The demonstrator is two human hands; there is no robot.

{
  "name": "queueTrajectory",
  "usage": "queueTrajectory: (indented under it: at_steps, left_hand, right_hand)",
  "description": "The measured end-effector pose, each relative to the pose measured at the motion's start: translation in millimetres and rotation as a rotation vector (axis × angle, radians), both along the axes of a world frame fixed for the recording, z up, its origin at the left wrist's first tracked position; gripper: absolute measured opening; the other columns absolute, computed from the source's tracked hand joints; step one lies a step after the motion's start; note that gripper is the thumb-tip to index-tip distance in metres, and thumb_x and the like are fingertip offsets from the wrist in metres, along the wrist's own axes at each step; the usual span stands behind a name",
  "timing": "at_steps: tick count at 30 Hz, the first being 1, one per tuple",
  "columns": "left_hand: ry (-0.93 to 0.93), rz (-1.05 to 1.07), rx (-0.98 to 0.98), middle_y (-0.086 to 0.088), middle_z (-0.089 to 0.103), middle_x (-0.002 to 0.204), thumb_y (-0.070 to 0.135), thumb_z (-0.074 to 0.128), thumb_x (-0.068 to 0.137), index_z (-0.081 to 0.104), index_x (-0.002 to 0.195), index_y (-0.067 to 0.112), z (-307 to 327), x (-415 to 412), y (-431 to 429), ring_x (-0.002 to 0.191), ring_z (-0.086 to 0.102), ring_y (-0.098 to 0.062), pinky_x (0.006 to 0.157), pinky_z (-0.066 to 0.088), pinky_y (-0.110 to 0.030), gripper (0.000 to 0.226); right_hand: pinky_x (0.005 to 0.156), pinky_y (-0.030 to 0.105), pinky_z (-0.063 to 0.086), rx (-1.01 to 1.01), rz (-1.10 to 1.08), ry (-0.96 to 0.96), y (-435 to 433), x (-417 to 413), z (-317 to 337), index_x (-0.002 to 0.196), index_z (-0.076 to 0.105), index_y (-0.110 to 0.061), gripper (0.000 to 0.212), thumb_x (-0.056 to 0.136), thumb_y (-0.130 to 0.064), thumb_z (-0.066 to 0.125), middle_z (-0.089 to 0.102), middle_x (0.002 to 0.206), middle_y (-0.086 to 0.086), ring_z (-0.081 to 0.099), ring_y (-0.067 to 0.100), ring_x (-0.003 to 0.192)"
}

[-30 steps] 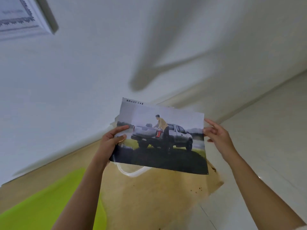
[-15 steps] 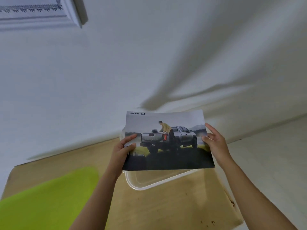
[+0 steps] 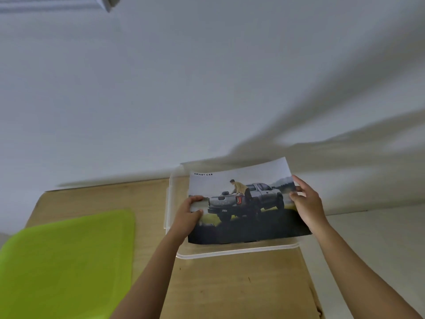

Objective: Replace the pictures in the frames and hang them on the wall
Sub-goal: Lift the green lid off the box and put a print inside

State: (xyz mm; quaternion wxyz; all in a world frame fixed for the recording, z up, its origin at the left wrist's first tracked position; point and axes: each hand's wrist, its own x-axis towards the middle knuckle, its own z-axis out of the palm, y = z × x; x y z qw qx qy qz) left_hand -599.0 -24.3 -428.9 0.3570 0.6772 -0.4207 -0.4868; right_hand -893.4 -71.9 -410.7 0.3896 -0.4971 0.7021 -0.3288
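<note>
Gripping the car print [image 3: 243, 199] by its two short edges, I have my left hand [image 3: 187, 214] pinching the left edge, thumb on the printed face and fingers underneath. My right hand [image 3: 307, 203] clasps the right edge with its fingertips curled onto the paper. The sheet faces up, slightly bowed, headed "SMART CAR". It hangs just over a clear plastic tray [image 3: 230, 251]; I cannot tell whether its lower edge rests on the tray.

I judge this to be the swap step, since I hold a loose picture and no opened frame lies within reach. I cannot tell whether this print is coming out of the tray or going into it. Either way, the next move calls for keeping both hands level so the thin paper does not crease, then moving it flat to where it belongs.

At the far left a lime-green mat [image 3: 69, 261] lies on the wooden table [image 3: 230, 286], well apart from the tray. The tray sits at the table's back right, close to the white wall [image 3: 207, 88]. Past the table's right edge there is pale floor [image 3: 379, 238]. High at the upper left, the corner of a white picture frame [image 3: 57, 3] shows on the wall, so I take it that one frame is hung.
</note>
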Motion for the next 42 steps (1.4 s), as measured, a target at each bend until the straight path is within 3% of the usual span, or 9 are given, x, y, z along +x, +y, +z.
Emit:
queueTrajectory:
  at_steps: [4,12,15,20,25,31,34,37,42]
  left_hand:
    - [-0.101,0.078,0.012,-0.005,0.053,0.113,-0.015,0.049,0.08,0.054,0.113,0.009,-11.2,-0.3,1.9,0.105,0.054,-0.023,0.07,0.043,-0.009,0.041]
    - [-0.268,0.106,0.068,-0.01,0.048,0.127,-0.011,0.05,0.081,0.045,0.127,0.008,-13.4,7.7,-0.8,0.118,0.047,-0.025,0.098,0.041,-0.029,0.05]
    - [-0.326,0.058,0.086,-0.011,0.043,0.129,-0.006,0.052,0.082,0.044,0.127,0.008,-15.4,6.5,-1.9,0.119,0.045,-0.026,0.099,0.036,-0.026,0.048]
    - [-0.388,0.027,0.102,-0.01,0.028,0.14,0.002,0.053,0.085,0.041,0.13,0.008,-17.4,-0.6,0.0,0.125,0.039,-0.025,0.097,0.028,-0.019,0.047]
    - [-0.478,-0.042,0.106,-0.008,-0.001,0.156,0.009,0.05,0.09,0.031,0.14,0.012,-7.8,-11.2,-0.6,0.142,0.015,-0.028,0.111,0.026,-0.036,0.055]
    - [-0.577,-0.184,-0.098,-0.004,0.025,0.152,0.026,0.045,0.096,0.029,0.142,0.011,40.1,5.9,0.8,0.134,0.035,-0.021,0.106,0.035,-0.035,0.051]
    - [-0.743,-0.156,-0.194,-0.007,0.028,0.151,0.033,0.04,0.096,0.03,0.142,0.011,67.4,46.6,8.8,0.137,0.029,-0.021,0.108,0.029,-0.035,0.052]
    - [-0.828,-0.077,-0.187,-0.009,0.024,0.153,0.039,0.038,0.097,0.027,0.144,0.01,83.0,110.6,26.9,0.142,0.019,-0.021,0.113,0.021,-0.035,0.056]
    - [-1.02,0.008,-0.104,-0.012,0.034,0.146,0.042,0.037,0.097,0.034,0.139,0.009,68.5,239.6,89.9,0.138,0.026,-0.025,0.111,0.022,-0.036,0.054]
  right_hand:
    - [0.091,0.028,0.043,-0.055,0.054,0.097,2.7,6.0,-3.4,0.137,0.045,-0.015,0.045,0.093,-0.007,0.05,0.054,0.132,0.009,0.054,0.026,0.114]
    - [0.095,0.026,0.041,-0.026,0.169,0.141,-3.5,27.8,-22.0,0.138,0.043,-0.014,0.049,0.09,-0.005,0.053,0.053,0.134,0.01,0.051,0.025,0.119]
    - [0.089,0.023,0.039,0.026,0.166,0.153,-4.4,34.5,-31.0,0.14,0.04,-0.014,0.052,0.09,-0.004,0.052,0.051,0.133,0.012,0.052,0.026,0.117]
    - [0.086,0.021,0.035,0.078,0.134,0.179,-1.9,39.6,-35.9,0.141,0.037,-0.011,0.054,0.09,-0.001,0.052,0.043,0.135,0.016,0.048,0.027,0.117]
    - [0.092,0.03,0.043,0.075,0.154,0.234,1.2,39.1,-31.0,0.13,0.048,-0.006,0.044,0.086,0.0,0.05,0.049,0.132,0.014,0.049,0.027,0.117]
    - [0.105,0.036,0.037,0.051,0.228,0.248,0.5,79.2,17.1,0.14,0.037,-0.009,0.05,0.092,-0.009,0.052,0.039,0.146,0.01,0.04,0.026,0.132]
    - [0.11,0.034,0.028,-0.031,0.36,0.301,-1.2,130.7,47.1,0.142,0.034,-0.009,0.051,0.094,-0.014,0.05,0.036,0.148,0.008,0.034,0.023,0.137]
    - [0.111,0.032,0.025,-0.108,0.468,0.317,7.5,196.3,64.8,0.143,0.031,-0.01,0.053,0.094,-0.015,0.05,0.033,0.149,0.007,0.031,0.021,0.138]
    - [0.112,0.033,0.025,-0.164,0.629,0.427,50.3,316.5,51.1,0.145,0.027,-0.01,0.052,0.096,-0.018,0.043,0.029,0.151,0.008,0.026,0.02,0.14]
